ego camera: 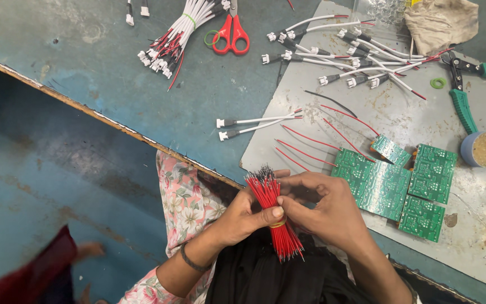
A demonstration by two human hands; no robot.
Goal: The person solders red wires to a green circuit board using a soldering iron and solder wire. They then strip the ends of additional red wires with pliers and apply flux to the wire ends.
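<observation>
The left hand grips a bundle of red wires around its middle, thumb across it. The right hand closes on the same bundle, fingers curled at its top. The bundle stands nearly upright at the near edge of the surface. Just right lie green boards; farther off, loose red wires, white cables, scissors and pliers.

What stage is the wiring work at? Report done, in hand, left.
Done: several loose red wires lie on the grey metal sheet beside the green circuit boards; some appear joined to one small board. In hand: the left hand grips the banded bundle of red wires, the right hand pinching at it. Left: most wires remain bundled.
</observation>
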